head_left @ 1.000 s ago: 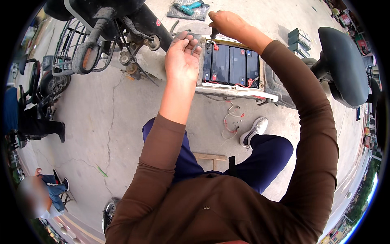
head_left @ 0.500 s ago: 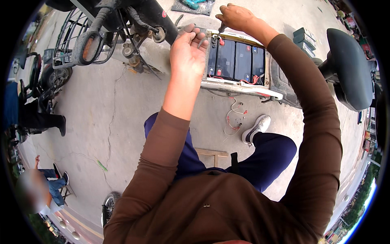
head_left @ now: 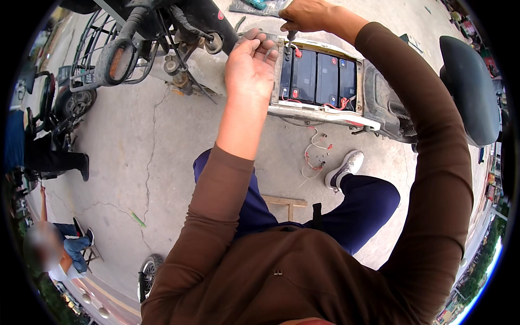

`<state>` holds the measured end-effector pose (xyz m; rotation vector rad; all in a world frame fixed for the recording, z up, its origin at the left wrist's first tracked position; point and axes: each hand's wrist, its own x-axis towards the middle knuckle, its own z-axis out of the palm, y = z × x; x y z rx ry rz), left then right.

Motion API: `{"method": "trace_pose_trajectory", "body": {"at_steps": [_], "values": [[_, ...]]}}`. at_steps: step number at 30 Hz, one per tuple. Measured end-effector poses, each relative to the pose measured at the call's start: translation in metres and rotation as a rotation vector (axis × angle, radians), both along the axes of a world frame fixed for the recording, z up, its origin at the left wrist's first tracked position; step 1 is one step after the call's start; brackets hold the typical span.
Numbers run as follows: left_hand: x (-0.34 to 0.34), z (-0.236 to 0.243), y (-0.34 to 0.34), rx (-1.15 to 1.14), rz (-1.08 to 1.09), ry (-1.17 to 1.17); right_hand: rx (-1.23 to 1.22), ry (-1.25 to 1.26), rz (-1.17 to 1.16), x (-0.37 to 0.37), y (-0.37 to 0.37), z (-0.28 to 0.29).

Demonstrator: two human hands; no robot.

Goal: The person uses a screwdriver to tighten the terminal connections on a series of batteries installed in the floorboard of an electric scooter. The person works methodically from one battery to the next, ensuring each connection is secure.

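I sit over an electric scooter's open battery bay (head_left: 319,111), where several black batteries (head_left: 316,77) with red wires lie in a row. My left hand (head_left: 250,67) is raised at the bay's left end, fingers curled around a small grey part at the frame edge. My right hand (head_left: 304,14) reaches over the top and grips a screwdriver (head_left: 288,38) pointing down at the bay's left corner near a red terminal cap.
The scooter's black seat (head_left: 468,89) is tipped up at right. A front basket and handlebar (head_left: 114,54) stand at upper left. Loose red and white wires (head_left: 314,157) lie on cracked concrete beside my white shoe (head_left: 345,168). A seated person (head_left: 54,249) is at lower left.
Both hands have shifted up toward the bay's left corner. The right hand has brought the screwdriver tip down to the corner, and the left hand has closed in beside it.
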<state>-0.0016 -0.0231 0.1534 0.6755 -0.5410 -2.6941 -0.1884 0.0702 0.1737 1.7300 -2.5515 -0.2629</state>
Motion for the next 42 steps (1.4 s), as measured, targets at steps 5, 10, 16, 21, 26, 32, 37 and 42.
{"method": "trace_pose_trajectory", "body": {"at_steps": [5,10,16,21,26,32,37,42], "values": [[0.001,-0.005,0.004,0.021,-0.071,-0.017,-0.066,0.138,0.153,-0.008,0.004,-0.023],[0.020,-0.006,0.007,-0.034,-0.051,-0.005,-0.336,0.094,-0.355,0.017,-0.010,-0.024],[0.014,-0.013,0.018,0.045,-0.118,0.014,-0.231,0.085,-0.490,0.035,-0.009,-0.014],[0.026,-0.017,0.023,-0.016,-0.150,0.038,-0.346,-0.700,-0.514,-0.040,0.011,-0.039],[0.030,-0.017,0.011,-0.067,-0.190,0.016,-0.586,-1.086,-0.428,0.005,-0.002,-0.027],[0.032,-0.014,0.014,-0.071,-0.220,0.017,-0.860,-1.228,-0.277,0.012,-0.015,-0.036],[0.032,-0.013,0.019,-0.041,-0.313,0.050,-1.140,-1.030,-0.326,0.001,-0.027,-0.061],[0.048,-0.009,0.022,0.006,-0.348,0.030,-1.276,-0.930,-0.396,0.011,-0.043,-0.062]]}}
